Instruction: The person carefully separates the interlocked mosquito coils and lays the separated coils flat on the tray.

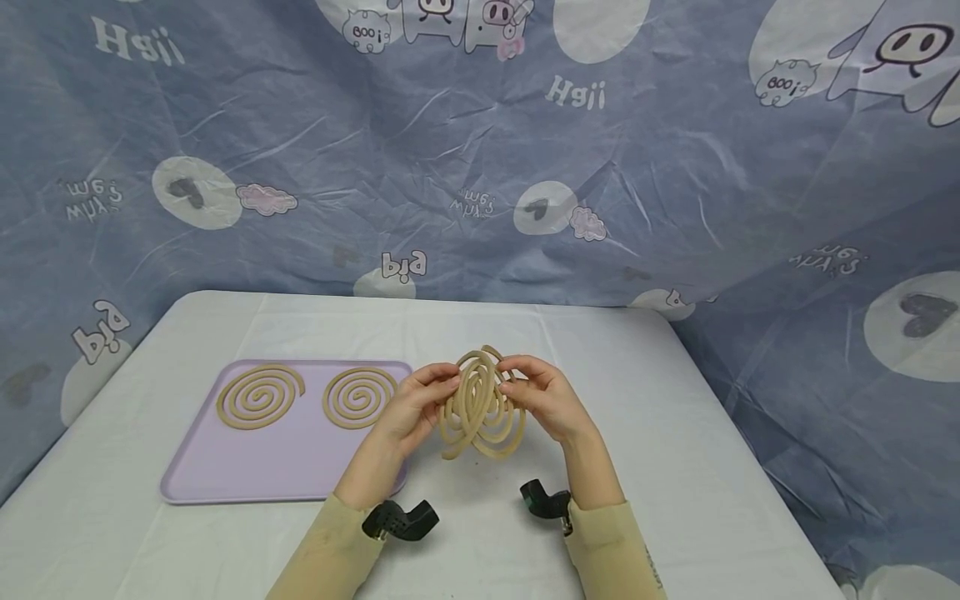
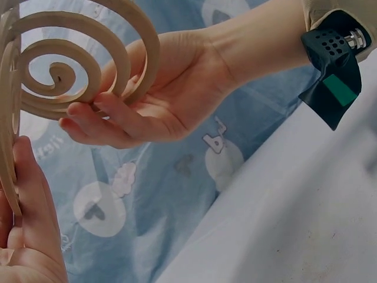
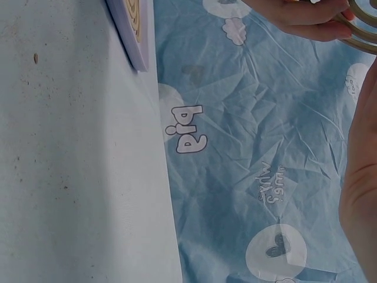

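Two tan mosquito coils (image 1: 472, 408), partly interlaced and set at an angle to each other, are held up above the table between both hands. My left hand (image 1: 418, 404) pinches their left edge between thumb and fingers. On the other side, my right hand (image 1: 546, 396) grips the right edge the same way. The left wrist view shows one spiral coil (image 2: 88, 68) facing the camera, with the right hand's fingers around its outer turns, while the other is seen nearly edge-on by the left hand (image 2: 38, 218). Only a bit of coil (image 3: 359, 38) shows in the right wrist view.
A lilac tray (image 1: 277, 471) lies on the white-covered table (image 1: 675, 467), left of the hands. On it rest a flat coil (image 1: 261, 398) at the left and another coil (image 1: 358, 398) at the right. Small brown crumbs dot the tabletop. A printed blue cloth (image 1: 450, 167) hangs behind.
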